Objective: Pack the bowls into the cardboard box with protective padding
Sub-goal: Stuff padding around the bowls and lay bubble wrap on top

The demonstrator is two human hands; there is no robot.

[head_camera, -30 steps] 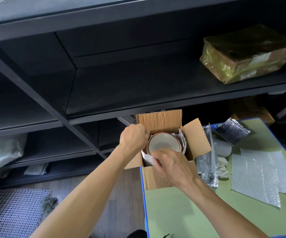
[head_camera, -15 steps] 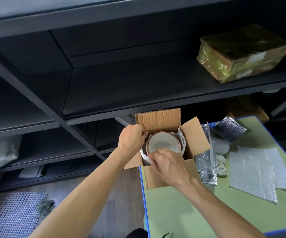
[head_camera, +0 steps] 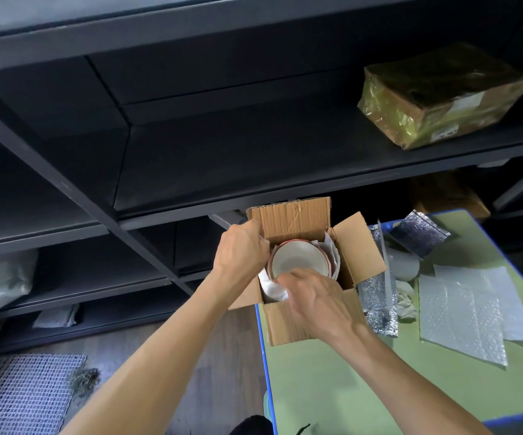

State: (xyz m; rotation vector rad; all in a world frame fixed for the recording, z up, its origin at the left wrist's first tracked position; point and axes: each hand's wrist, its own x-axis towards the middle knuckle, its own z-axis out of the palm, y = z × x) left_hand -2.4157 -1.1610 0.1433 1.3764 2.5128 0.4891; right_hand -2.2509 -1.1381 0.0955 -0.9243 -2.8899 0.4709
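Green table [head_camera: 348, 390] nearest, with a blue edge; a wire mesh mat [head_camera: 18, 394] lay on the floor to its left. The cardboard box [head_camera: 297, 321] stood on the table's far left corner, flaps open. Right hand [head_camera: 316, 298] reached over the near wall, fingers bent down onto the near rim of the bowl [head_camera: 299, 260]; blurred, so couldn't tell if they pinched anything. The bowl sat upright inside the box, with white padding [head_camera: 272, 288] around it. Left hand [head_camera: 241, 249] was curled at the bowl's left side, fingers hidden, so grip unclear. Both hands covered part of the rim. Right of the box: a silver foil pouch [head_camera: 377, 306], then bubble wrap sheets [head_camera: 461, 312]. Behind was a dark shelf [head_camera: 253, 158] holding a wrapped parcel [head_camera: 442, 92].
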